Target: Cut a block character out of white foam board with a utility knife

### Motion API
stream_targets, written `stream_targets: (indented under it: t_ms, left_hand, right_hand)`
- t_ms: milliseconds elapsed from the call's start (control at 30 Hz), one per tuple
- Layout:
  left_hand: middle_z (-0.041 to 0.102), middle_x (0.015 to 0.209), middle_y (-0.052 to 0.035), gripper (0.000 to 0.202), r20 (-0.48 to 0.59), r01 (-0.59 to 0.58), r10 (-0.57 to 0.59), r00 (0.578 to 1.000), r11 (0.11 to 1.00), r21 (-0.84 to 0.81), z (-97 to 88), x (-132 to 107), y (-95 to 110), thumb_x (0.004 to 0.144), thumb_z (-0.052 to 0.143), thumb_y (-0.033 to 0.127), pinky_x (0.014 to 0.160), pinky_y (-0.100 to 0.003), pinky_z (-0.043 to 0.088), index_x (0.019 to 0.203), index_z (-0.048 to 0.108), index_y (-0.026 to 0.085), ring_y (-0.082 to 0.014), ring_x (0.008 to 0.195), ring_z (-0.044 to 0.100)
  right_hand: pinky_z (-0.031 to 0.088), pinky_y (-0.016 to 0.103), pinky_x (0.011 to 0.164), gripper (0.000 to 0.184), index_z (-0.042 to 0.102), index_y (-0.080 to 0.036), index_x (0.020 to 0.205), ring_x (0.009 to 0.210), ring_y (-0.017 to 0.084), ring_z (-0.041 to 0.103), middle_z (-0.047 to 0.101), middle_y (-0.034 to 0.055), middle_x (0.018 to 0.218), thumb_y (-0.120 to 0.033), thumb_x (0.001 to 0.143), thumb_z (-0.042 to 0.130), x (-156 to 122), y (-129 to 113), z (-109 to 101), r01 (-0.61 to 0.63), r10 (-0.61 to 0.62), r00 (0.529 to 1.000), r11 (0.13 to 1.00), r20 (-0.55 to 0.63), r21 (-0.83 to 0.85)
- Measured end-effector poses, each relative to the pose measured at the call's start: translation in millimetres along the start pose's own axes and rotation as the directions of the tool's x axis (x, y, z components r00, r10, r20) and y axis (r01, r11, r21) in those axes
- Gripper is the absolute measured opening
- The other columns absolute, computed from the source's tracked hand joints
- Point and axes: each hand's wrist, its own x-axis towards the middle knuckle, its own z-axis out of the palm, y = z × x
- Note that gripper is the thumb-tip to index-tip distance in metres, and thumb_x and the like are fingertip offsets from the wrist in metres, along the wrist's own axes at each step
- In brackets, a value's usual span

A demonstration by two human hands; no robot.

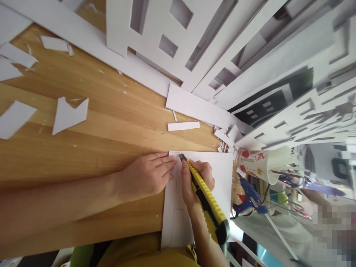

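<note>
A white foam board sheet [222,174] lies at the near edge of the wooden table [111,122]. My left hand [147,176] rests flat on the sheet's left edge, fingers stretched out and pressing it down. My right hand [196,180] grips a yellow and black utility knife [207,198], whose blade tip touches the sheet near its top left corner, right beside my left fingertips.
White foam board offcuts [68,115] lie scattered on the table's left and a strip [183,126] lies above the sheet. A big white model building with window cut-outs [222,55] fills the back right. A blue glue gun [249,200] and a paper cup [257,165] sit to the right.
</note>
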Motion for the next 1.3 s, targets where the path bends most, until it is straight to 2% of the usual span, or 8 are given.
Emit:
stream_targets:
  t_ms: [133,300,433,600,867,1067,1300]
  left_hand:
    - [0.081,0.104,-0.0053,0.019,0.023,0.012,-0.012,1.0,1.0,-0.017,-3.0,1.3,-0.1,0.098,0.061,0.015,0.096,-0.031,0.061,0.092,0.078,0.012,-0.0171,0.098,0.076]
    - [0.081,0.101,-0.0029,0.023,0.008,0.021,-0.021,1.0,1.0,-0.015,-4.4,3.1,-0.9,0.099,0.058,0.015,0.095,-0.027,0.061,0.092,0.079,0.013,-0.0139,0.094,0.076]
    - [0.081,0.101,-0.0024,0.022,-0.001,0.018,-0.018,1.0,1.0,-0.014,-2.4,1.7,-0.6,0.099,0.058,0.015,0.096,-0.028,0.061,0.095,0.079,0.012,-0.0135,0.095,0.076]
    - [0.081,0.101,-0.0019,0.022,-0.004,0.015,-0.015,1.0,1.0,-0.011,-1.5,0.9,0.2,0.1,0.058,0.016,0.095,-0.03,0.061,0.093,0.079,0.014,-0.014,0.094,0.076]
    - [0.081,0.101,0.0,0.019,0.013,0.002,-0.002,1.0,1.0,-0.019,-2.3,-1.0,-1.1,0.1,0.06,0.021,0.097,-0.028,0.059,0.095,0.078,0.015,-0.0119,0.095,0.076]
    - [0.081,0.1,0.0007,0.02,0.013,0.01,-0.01,1.0,1.0,-0.021,0.7,-2.9,-1.1,0.101,0.059,0.022,0.1,-0.027,0.057,0.095,0.077,0.015,-0.011,0.097,0.074]
    - [0.081,0.104,-0.0016,0.018,0.054,0.015,-0.012,0.998,0.998,-0.064,-1.0,-4.4,-2.5,0.098,0.062,0.022,0.105,-0.026,0.055,0.096,0.078,0.016,-0.0123,0.101,0.074]
  right_hand:
    - [0.047,0.036,0.068,0.008,0.06,-0.023,0.088,0.06,0.017,0.056,0.062,-0.0036,0.064,-0.026,0.092,0.067,1.1,-1.3,-1.9,0.011,-0.01,1.0,0.999,0.027,-0.039]
    - [0.046,0.037,0.065,0.013,0.055,-0.026,0.086,0.053,0.016,0.056,0.061,-0.0054,0.063,-0.022,0.091,0.067,1.0,-4.7,-6.3,0.05,-0.049,0.998,0.998,0.033,-0.035]
    - [0.044,0.037,0.064,0.015,0.055,-0.027,0.086,0.049,0.014,0.052,0.059,-0.0076,0.063,-0.02,0.09,0.067,-6.5,-5.3,-8.6,0.027,-0.027,0.999,1.0,0.032,-0.008]
    - [0.045,0.036,0.064,0.015,0.056,-0.027,0.086,0.057,0.017,0.054,0.059,-0.0051,0.066,-0.02,0.088,0.068,-20.8,-4.1,-14.0,-0.042,0.043,0.996,0.999,0.074,-0.007]
    - [0.048,0.036,0.068,0.011,0.059,-0.026,0.088,0.06,0.017,0.057,0.058,-0.0062,0.067,-0.022,0.089,0.069,-30.7,-2.8,-19.4,0.03,-0.027,0.998,0.999,0.064,-0.041]
    - [0.046,0.031,0.065,0.016,0.056,-0.026,0.087,0.056,0.012,0.053,0.055,-0.0096,0.065,-0.017,0.088,0.069,-38.5,-5.0,-27.0,0.041,-0.037,0.996,0.998,0.087,-0.046]
    - [0.046,0.033,0.069,0.023,0.051,-0.025,0.083,0.054,0.012,0.049,0.054,-0.0098,0.063,-0.013,0.084,0.071,-48.4,-6.2,-31.5,0.04,-0.037,0.994,0.999,0.108,-0.026]
